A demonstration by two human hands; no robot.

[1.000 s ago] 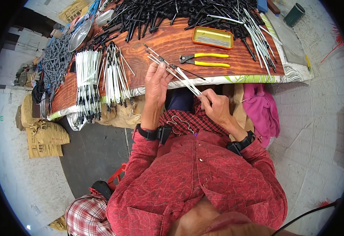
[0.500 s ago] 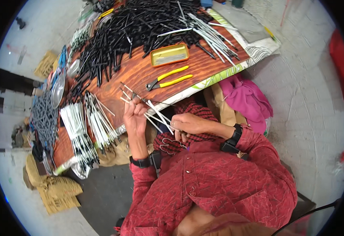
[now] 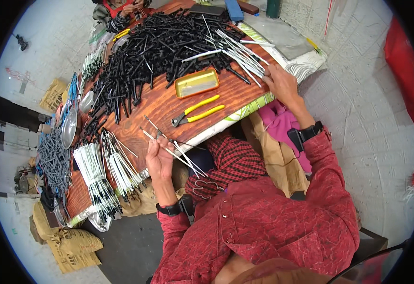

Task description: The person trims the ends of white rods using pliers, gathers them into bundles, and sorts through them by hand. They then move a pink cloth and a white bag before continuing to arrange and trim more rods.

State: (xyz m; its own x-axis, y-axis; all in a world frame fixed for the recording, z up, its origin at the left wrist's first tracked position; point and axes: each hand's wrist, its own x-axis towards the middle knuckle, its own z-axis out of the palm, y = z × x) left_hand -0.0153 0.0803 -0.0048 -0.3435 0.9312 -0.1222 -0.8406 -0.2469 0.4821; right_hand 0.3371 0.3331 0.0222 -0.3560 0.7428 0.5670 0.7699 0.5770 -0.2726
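My left hand [image 3: 159, 158] is closed around several thin white rods [image 3: 182, 160], which fan out above the table's near edge, together with a thin dark piece. At the right end of the table, my right hand [image 3: 283, 85] has its fingers bent and pinched at the ends of a loose pile of white rods [image 3: 245, 54]; its fingertips are partly hidden. Between the hands lie yellow-handled pliers [image 3: 198, 110] with dark jaws. Behind them is an orange-rimmed yellow tin [image 3: 196, 84] holding thin, pale, needle-like pieces.
A large heap of black plastic stakes [image 3: 164, 45] covers the table's far side. Bundles of white rods with black ends [image 3: 93, 170] lie at the left, beside grey chain-like pieces [image 3: 53, 156]. Another person's hands [image 3: 132, 7] show at the far edge. Paper sacks [image 3: 72, 246] stand on the floor.
My right hand has left the rods by my left hand and reached right and away to the loose pile of white rods. My left hand keeps its hold.
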